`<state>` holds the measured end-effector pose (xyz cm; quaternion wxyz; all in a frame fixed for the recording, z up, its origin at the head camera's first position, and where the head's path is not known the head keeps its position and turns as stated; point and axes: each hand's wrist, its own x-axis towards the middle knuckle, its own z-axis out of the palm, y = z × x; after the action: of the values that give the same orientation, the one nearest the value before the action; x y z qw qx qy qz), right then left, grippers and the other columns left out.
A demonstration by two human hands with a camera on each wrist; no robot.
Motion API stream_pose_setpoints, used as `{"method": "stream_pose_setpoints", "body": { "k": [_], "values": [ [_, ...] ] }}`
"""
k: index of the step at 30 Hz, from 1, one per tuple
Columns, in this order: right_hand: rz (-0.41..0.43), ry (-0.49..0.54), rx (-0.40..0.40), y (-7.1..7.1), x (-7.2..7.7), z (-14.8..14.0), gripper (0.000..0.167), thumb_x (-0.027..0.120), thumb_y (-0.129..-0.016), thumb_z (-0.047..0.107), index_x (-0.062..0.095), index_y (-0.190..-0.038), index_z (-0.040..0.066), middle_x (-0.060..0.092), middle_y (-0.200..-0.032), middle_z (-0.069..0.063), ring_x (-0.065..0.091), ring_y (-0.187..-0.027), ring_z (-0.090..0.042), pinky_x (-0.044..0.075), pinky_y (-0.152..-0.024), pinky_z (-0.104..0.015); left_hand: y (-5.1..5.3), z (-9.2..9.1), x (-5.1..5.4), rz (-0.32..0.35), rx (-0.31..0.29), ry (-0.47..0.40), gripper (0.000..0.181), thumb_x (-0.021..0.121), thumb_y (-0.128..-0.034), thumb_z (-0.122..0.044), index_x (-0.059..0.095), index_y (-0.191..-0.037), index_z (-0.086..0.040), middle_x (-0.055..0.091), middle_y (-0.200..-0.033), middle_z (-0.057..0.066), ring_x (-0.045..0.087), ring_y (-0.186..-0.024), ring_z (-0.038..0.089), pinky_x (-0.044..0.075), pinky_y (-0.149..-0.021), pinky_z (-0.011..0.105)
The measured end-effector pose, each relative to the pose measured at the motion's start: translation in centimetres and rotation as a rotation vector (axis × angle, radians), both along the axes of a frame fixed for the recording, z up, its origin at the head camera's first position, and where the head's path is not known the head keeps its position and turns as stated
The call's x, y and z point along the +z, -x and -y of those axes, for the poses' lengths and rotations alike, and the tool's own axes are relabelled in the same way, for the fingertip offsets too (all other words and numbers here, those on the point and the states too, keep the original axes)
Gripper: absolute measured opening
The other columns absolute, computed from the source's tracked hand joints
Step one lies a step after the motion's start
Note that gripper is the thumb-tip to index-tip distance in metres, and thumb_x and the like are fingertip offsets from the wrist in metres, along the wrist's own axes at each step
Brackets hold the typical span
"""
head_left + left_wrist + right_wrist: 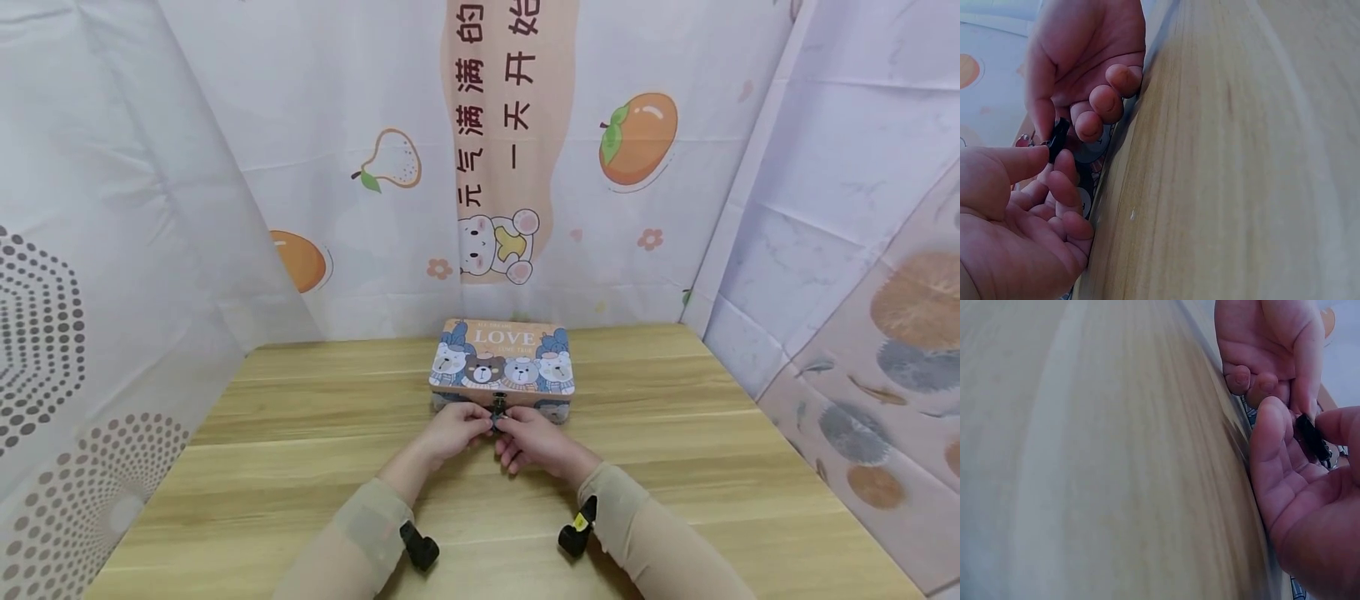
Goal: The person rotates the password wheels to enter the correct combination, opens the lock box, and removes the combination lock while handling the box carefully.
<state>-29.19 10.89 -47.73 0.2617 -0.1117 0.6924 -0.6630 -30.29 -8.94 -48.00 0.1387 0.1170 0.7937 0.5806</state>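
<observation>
A tin box (501, 357) with cartoon bears and the word LOVE on its lid sits closed at the back of the table. At its front latch (498, 401) hangs a small black padlock (1057, 140), partly covered by fingers. My left hand (456, 432) pinches the padlock between thumb and fingertips from the left. From the right, my right hand (542, 439) pinches the same padlock (1313, 436), its other fingers loosely curled below. Bits of metal show beside the black body in both wrist views; its finer details are too dark to tell.
The wooden table (315, 467) spreads out around the box. Behind it hangs a white curtain (360, 83) with fruit prints and lettering, and patterned cloths (847, 275) enclose the sides. Each wrist bears a small black camera (420, 547).
</observation>
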Motion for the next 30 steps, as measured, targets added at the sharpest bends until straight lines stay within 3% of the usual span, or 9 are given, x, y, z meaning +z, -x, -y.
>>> {"method": "stream_pose_setpoints", "body": {
  "k": [7,17,30],
  "values": [
    [0.004,-0.008,0.002,0.11,-0.33,0.02,0.028,0.043,-0.108,0.019,0.049,-0.122,-0.006,0.064,-0.084,-0.013,0.062,-0.063,-0.02,0.056,-0.056,-0.031,0.18,-0.12,-0.29,-0.01,-0.01,0.021,0.015,0.061,-0.1004,-0.009,0.068,-0.107,0.003,0.068,-0.091,0.008,0.057,-0.073,0.019,0.043,-0.059,0.027],
    [0.002,-0.019,0.008,0.17,-0.21,0.06,0.033,0.041,-0.108,0.02,0.05,-0.124,-0.008,0.064,-0.084,-0.012,0.062,-0.063,-0.019,0.055,-0.055,-0.031,0.22,-0.07,-0.23,-0.008,-0.004,0.018,0.015,0.061,-0.1007,-0.01,0.068,-0.106,0.003,0.069,-0.095,0.013,0.058,-0.074,0.019,0.044,-0.06,0.028],
    [0.006,-0.013,0.023,0.38,-0.38,-0.08,0.031,0.041,-0.108,0.02,0.051,-0.122,-0.006,0.064,-0.082,-0.012,0.062,-0.062,-0.019,0.055,-0.054,-0.031,0.02,-0.14,-0.01,-0.01,-0.005,0.031,0.016,0.061,-0.1005,-0.011,0.068,-0.107,0.002,0.069,-0.093,0.008,0.059,-0.075,0.02,0.044,-0.06,0.028]
  ]
}}
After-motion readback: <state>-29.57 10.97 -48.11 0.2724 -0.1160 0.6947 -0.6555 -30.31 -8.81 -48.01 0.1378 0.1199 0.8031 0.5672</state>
